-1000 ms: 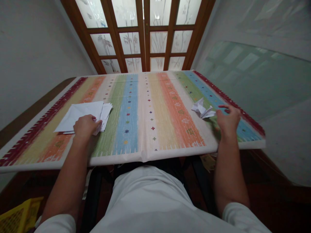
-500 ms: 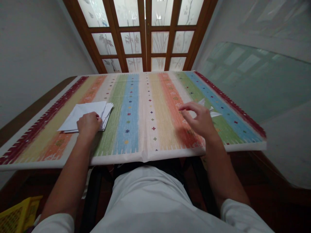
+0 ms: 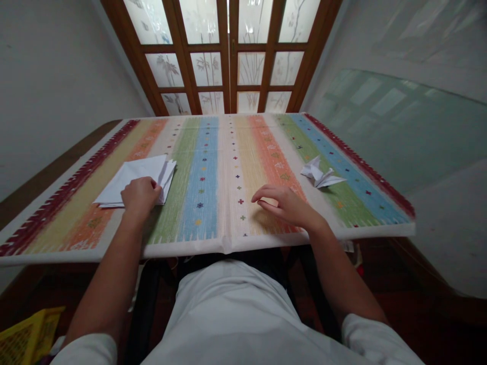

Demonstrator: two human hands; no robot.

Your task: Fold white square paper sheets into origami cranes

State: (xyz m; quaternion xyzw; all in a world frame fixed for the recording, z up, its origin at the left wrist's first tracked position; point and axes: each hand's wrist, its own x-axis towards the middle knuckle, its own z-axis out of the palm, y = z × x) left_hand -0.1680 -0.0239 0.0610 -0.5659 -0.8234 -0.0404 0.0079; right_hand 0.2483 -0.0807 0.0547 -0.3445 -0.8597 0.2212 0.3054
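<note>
My left hand (image 3: 139, 198) rests on a loose stack of white paper sheets (image 3: 129, 182), its fingers curled over the sheets' near right part. Out on the green stripe of the striped mat (image 3: 216, 203) stands a white folded paper crane (image 3: 317, 173). My right hand (image 3: 283, 205) lies on the orange and yellow stripes, left of the crane and apart from it. Its fingers are lightly curled around nothing.
Frosted glass doors in a wooden frame (image 3: 228, 56) stand beyond the mat's far edge. A greenish glass panel (image 3: 395, 126) fills the right side. A yellow plastic crate (image 3: 30, 337) sits low at the left, below the table.
My right hand has moved left and toward me, away from the paper crane, which now shows whole. The white sheets have shifted slightly under my left hand.
</note>
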